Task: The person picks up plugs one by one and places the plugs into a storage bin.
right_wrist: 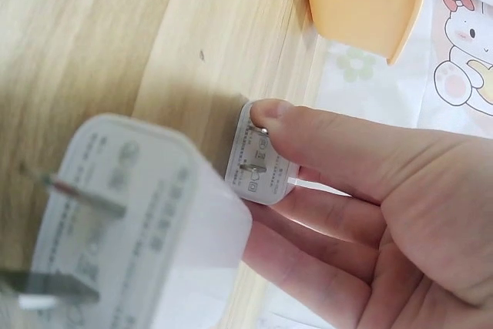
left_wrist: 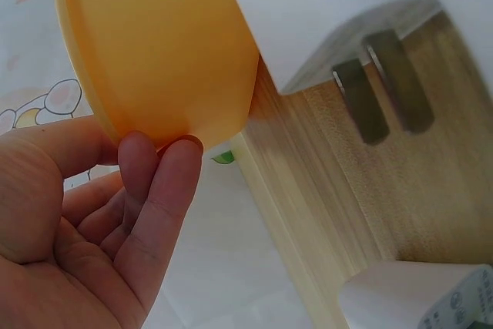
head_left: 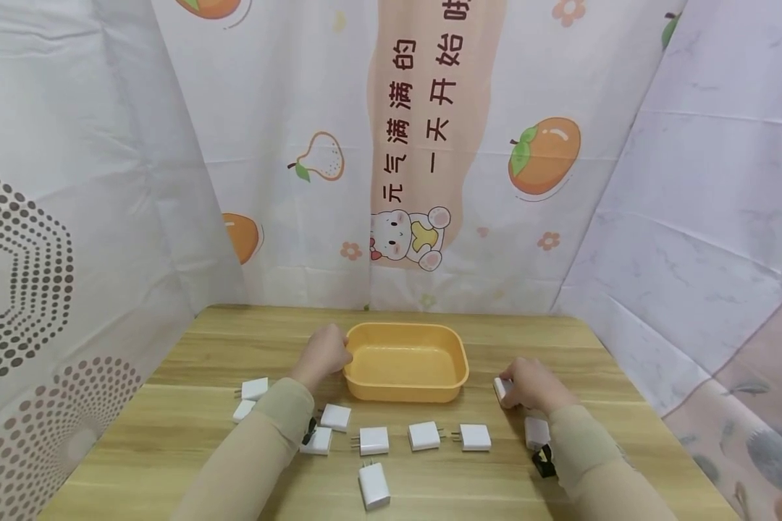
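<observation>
An orange-yellow plastic basin [head_left: 402, 393] stands at the back middle of the table. At its left end my left hand [head_left: 324, 356] pinches the rim between thumb and fingers, as the left wrist view also shows. To the right of the basin, my right hand [head_left: 537, 383] holds a white charger plug [head_left: 499, 391] low at the table. In the right wrist view my thumb lies by the prongs of this charger [right_wrist: 258, 163], with fingers around its other side. Another charger [head_left: 537, 433] lies just below the right hand, large in the right wrist view.
Several more white chargers lie across the wooden table [head_left: 469, 492], among them one at the front [head_left: 373, 485], one in the middle [head_left: 424, 435] and one at left [head_left: 255, 388]. Patterned curtains [head_left: 287, 275] hang behind and beside the table.
</observation>
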Demonstrator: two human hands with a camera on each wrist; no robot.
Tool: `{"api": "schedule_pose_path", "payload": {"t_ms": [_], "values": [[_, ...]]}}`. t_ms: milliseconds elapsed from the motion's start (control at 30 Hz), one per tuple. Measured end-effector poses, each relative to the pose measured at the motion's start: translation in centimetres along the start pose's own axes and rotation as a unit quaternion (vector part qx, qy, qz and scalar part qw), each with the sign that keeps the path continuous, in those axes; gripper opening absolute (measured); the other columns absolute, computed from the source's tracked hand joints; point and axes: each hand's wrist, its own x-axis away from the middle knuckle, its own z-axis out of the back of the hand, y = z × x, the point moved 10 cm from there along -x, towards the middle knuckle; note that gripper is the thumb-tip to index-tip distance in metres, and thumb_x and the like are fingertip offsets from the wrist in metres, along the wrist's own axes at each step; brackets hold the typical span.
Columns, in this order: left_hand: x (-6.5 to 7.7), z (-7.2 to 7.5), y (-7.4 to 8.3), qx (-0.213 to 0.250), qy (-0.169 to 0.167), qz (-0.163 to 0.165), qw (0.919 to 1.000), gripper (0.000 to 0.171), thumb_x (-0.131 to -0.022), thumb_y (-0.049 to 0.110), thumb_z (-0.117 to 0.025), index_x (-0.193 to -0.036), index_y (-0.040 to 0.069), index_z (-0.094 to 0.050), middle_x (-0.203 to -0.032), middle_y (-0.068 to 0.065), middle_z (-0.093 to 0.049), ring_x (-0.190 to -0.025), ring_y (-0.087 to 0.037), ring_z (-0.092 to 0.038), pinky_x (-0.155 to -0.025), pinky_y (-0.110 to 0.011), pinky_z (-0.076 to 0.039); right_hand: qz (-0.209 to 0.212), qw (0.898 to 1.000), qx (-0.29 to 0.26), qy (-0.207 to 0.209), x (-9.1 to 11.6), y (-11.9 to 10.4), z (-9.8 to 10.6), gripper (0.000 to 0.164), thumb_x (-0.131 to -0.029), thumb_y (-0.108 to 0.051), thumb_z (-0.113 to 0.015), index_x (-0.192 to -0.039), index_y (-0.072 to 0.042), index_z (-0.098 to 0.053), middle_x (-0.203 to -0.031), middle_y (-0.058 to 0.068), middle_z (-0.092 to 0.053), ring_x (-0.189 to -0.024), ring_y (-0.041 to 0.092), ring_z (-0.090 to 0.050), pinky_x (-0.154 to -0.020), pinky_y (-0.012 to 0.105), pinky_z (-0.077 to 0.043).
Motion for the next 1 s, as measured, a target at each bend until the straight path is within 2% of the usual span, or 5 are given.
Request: {"api": "schedule_pose_path", "payload": {"t_ms": [167, 400, 600, 733, 1000], "values": [[-0.04, -0.14, -0.44, 0.001, -0.001, 0.007, 1.0000, 0.041, -0.075, -0.006, -0.059, -0.051, 0.016, -0.034, -0.046, 0.005, -0.035, -0.039, -0.009, -0.039, -0.039, -0.020, -0.032, -0.008, 1.000, -0.010, -0.003, 0.00, -0.15, -0.16, 0.051, -0.066, -0.008, -0.087, -0.114, 0.002, -0.075, -0.096, 0.011, -0.070, -0.072, 0.023, -0.057, -0.058, 0.033, -0.049], [0.03, -0.07, -0.41, 0.007, -0.005, 0.006, 0.9999, 0.042, -0.076, -0.006, -0.060, -0.051, 0.016, -0.034, -0.046, 0.005, -0.036, -0.039, -0.009, -0.039, -0.039, -0.021, -0.032, -0.013, 1.000, -0.018, -0.007, 0.21, -0.09, -0.15, 0.053, -0.067, -0.008, -0.088, -0.117, 0.003, -0.073, -0.101, 0.012, -0.071, -0.074, 0.022, -0.058, -0.062, 0.034, -0.050], [0.05, 0.04, -0.36, 0.008, -0.003, -0.001, 1.0000, 0.043, -0.076, -0.006, -0.059, -0.051, 0.016, -0.033, -0.046, 0.006, -0.035, -0.038, -0.009, -0.038, -0.039, -0.020, -0.030, -0.009, 1.000, -0.016, -0.005, 0.05, 0.10, -0.01, 0.054, -0.068, -0.010, -0.088, -0.117, 0.003, -0.073, -0.107, 0.016, -0.071, -0.078, 0.024, -0.058, -0.067, 0.038, -0.052], [0.05, -0.07, -0.59, 0.016, -0.008, 0.005, 0.9998, 0.044, -0.077, -0.006, -0.061, -0.051, 0.016, -0.034, -0.046, 0.006, -0.034, -0.039, -0.009, -0.038, -0.038, -0.020, -0.031, -0.003, 1.000, -0.010, -0.004, 0.00, 0.36, -0.14, 0.052, -0.069, -0.013, -0.089, -0.117, 0.000, -0.074, -0.109, 0.016, -0.071, -0.083, 0.025, -0.058, -0.073, 0.042, -0.051], [-0.18, -0.17, -0.81, 0.024, -0.012, 0.015, 0.9995, 0.044, -0.079, -0.006, -0.061, -0.052, 0.016, -0.033, -0.048, 0.005, -0.033, -0.039, -0.009, -0.038, -0.038, -0.020, -0.030, 0.005, 1.000, -0.013, -0.007, 0.00, 0.53, -0.03, 0.052, -0.070, -0.016, -0.089, -0.118, -0.002, -0.073, -0.109, 0.016, -0.070, -0.087, 0.026, -0.060, -0.076, 0.044, -0.052]]}}
